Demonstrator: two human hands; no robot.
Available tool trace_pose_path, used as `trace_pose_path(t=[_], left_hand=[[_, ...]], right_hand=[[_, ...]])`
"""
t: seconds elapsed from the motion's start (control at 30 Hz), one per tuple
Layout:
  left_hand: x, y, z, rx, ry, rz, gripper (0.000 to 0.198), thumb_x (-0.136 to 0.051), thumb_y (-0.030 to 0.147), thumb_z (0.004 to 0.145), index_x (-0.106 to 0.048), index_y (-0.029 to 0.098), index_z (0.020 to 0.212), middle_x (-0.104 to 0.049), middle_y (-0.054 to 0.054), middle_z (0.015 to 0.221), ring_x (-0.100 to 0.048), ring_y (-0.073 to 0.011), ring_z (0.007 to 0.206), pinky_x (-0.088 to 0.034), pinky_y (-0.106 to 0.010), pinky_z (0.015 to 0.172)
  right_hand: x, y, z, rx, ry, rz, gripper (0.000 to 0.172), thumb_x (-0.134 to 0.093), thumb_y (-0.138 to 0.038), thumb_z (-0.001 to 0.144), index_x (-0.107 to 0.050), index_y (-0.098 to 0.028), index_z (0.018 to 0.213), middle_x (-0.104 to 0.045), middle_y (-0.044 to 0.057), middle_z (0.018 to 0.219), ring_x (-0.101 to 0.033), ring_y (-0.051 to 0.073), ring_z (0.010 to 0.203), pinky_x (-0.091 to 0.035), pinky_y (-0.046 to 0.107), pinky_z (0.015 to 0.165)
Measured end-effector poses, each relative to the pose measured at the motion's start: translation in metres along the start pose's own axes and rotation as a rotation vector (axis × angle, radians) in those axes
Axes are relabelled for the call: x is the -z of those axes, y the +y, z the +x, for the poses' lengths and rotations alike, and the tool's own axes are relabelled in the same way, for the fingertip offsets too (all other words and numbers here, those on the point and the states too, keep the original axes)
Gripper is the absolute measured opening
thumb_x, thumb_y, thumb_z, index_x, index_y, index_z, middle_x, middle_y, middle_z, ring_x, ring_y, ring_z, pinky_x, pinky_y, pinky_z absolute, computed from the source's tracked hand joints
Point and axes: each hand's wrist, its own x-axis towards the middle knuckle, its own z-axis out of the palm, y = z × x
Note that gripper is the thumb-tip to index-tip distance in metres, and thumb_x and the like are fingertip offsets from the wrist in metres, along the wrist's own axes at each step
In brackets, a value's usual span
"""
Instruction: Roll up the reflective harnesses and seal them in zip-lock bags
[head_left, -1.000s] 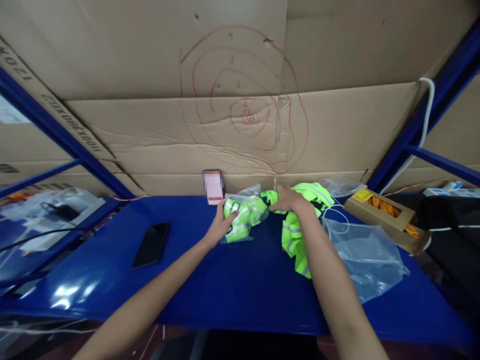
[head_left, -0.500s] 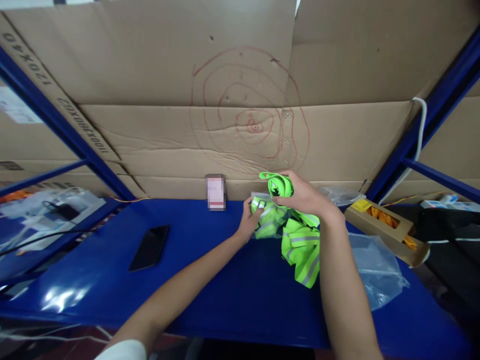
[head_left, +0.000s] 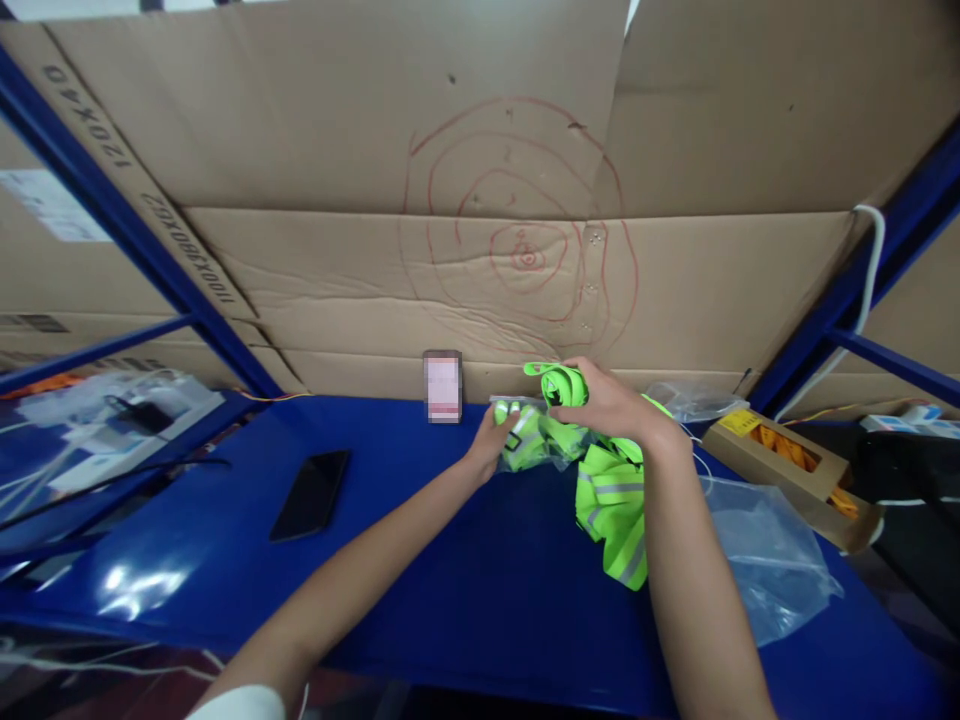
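Note:
My right hand (head_left: 611, 402) is closed around a rolled neon-green strap (head_left: 564, 386), its coiled end facing left. The strap is held just above a clear plastic bag (head_left: 521, 440) with more green reflective strapping and a dark buckle inside. My left hand (head_left: 491, 440) grips the left side of that bag, fingers at its upper edge. Below my right wrist lies a loose folded pile of green webbing with silver reflective stripes (head_left: 613, 500), partly hidden by my right forearm. Whether the roll and the pile are joined I cannot tell.
A black phone (head_left: 310, 495) lies on the blue table (head_left: 450, 580) at left. A blurred-screen device (head_left: 442, 386) leans against the cardboard wall (head_left: 337, 260). On the right are an empty-looking plastic bag (head_left: 772, 550) and a cardboard box (head_left: 787, 465) with orange contents. Cables and a power strip (head_left: 172, 415) sit far left.
The view has shifted slightly left, so everything appears farther right. My left hand still grips the bag, and the rolled strap in my right hand sits slightly lower, closer to it.

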Motion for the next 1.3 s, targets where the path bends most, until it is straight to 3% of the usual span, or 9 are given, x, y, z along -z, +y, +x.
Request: trace_pose_path(t=[0.1, 0.23, 0.33, 0.43, 0.57, 0.67, 0.83, 1.0, 1.3], left_hand=[[0.000, 0.006, 0.002, -0.002, -0.102, 0.073, 0.063, -0.084, 0.055, 0.075, -0.064, 0.022, 0.125, -0.074, -0.009, 0.122, -0.070, -0.0278, 0.112, -0.052, -0.045, 0.104], [0.035, 0.014, -0.016, -0.044, -0.140, 0.157, 0.058, -0.081, 0.051, 0.078, -0.066, 0.022, 0.126, -0.065, -0.011, 0.139, -0.056, -0.0303, 0.134, -0.037, -0.046, 0.120], [0.065, 0.015, -0.041, -0.051, -0.190, 0.192, 0.061, -0.087, 0.044, 0.072, -0.066, 0.022, 0.124, -0.060, -0.013, 0.142, -0.061, -0.0298, 0.122, -0.045, -0.046, 0.112], [0.080, 0.017, -0.066, -0.053, -0.307, 0.160, 0.065, -0.088, 0.037, 0.070, -0.062, 0.023, 0.129, -0.060, -0.011, 0.134, -0.067, -0.0231, 0.100, -0.056, -0.041, 0.092], [0.083, 0.023, -0.084, -0.075, -0.393, 0.035, 0.062, -0.082, 0.034, 0.074, -0.057, 0.026, 0.131, -0.060, -0.009, 0.129, -0.065, -0.0234, 0.104, -0.056, -0.035, 0.085], [0.085, 0.023, -0.086, -0.079, -0.368, -0.017, 0.052, -0.068, 0.035, 0.085, -0.054, 0.028, 0.135, -0.060, -0.007, 0.124, -0.064, -0.0213, 0.099, -0.054, -0.033, 0.081], [0.088, 0.016, -0.093, -0.065, -0.397, 0.075, 0.046, -0.076, 0.035, 0.080, -0.067, 0.024, 0.124, -0.060, -0.008, 0.119, -0.060, -0.0257, 0.104, -0.053, -0.038, 0.086], [0.087, 0.028, -0.107, -0.297, -0.450, 0.381, 0.078, -0.087, 0.039, 0.073, -0.055, 0.027, 0.143, -0.051, -0.013, 0.146, -0.044, -0.0338, 0.138, -0.035, -0.051, 0.119], [0.089, 0.026, -0.106, -0.337, -0.567, 0.560, 0.110, -0.090, 0.050, 0.069, -0.032, 0.024, 0.159, -0.041, -0.019, 0.161, -0.041, -0.0420, 0.147, -0.031, -0.059, 0.122]], right_hand=[[-0.006, -0.008, 0.001, 0.031, -0.051, -0.004, 0.064, -0.075, -0.044, 0.079, -0.053, -0.023, 0.135, -0.062, 0.012, 0.134, -0.060, 0.030, 0.123, -0.047, 0.042, 0.101], [-0.020, -0.020, 0.001, 0.028, -0.120, -0.032, 0.060, -0.076, -0.043, 0.077, -0.057, -0.024, 0.130, -0.066, 0.010, 0.128, -0.064, 0.030, 0.117, -0.049, 0.042, 0.097], [-0.036, -0.029, 0.004, 0.036, -0.205, -0.044, 0.060, -0.079, -0.039, 0.073, -0.060, -0.024, 0.129, -0.068, 0.010, 0.124, -0.065, 0.031, 0.114, -0.050, 0.042, 0.095], [-0.058, -0.040, 0.005, 0.081, -0.287, 0.011, 0.063, -0.081, -0.038, 0.071, -0.062, -0.025, 0.129, -0.068, 0.009, 0.126, -0.064, 0.031, 0.116, -0.049, 0.043, 0.100], [-0.101, -0.054, -0.007, -0.001, -0.256, 0.354, 0.064, -0.080, -0.046, 0.075, -0.061, -0.025, 0.133, -0.069, 0.006, 0.129, -0.062, 0.029, 0.122, -0.045, 0.043, 0.108], [-0.141, -0.055, -0.029, -0.220, -0.087, 0.830, 0.058, -0.073, -0.052, 0.084, -0.059, -0.027, 0.134, -0.070, 0.003, 0.131, -0.059, 0.026, 0.130, -0.044, 0.042, 0.113], [-0.182, -0.038, -0.061, -0.504, 0.047, 1.279, 0.054, -0.072, -0.060, 0.082, -0.066, -0.026, 0.124, -0.074, 0.006, 0.123, -0.067, 0.031, 0.121, -0.057, 0.046, 0.097], [-0.186, -0.033, -0.068, -0.534, 0.075, 1.360, 0.048, -0.071, -0.060, 0.082, -0.071, -0.026, 0.117, -0.076, 0.006, 0.119, -0.069, 0.032, 0.118, -0.061, 0.046, 0.092], [-0.195, -0.040, -0.082, -0.530, 0.051, 1.291, 0.076, -0.080, -0.061, 0.077, -0.055, -0.033, 0.143, -0.066, 0.005, 0.140, -0.056, 0.029, 0.138, -0.052, 0.048, 0.110]])
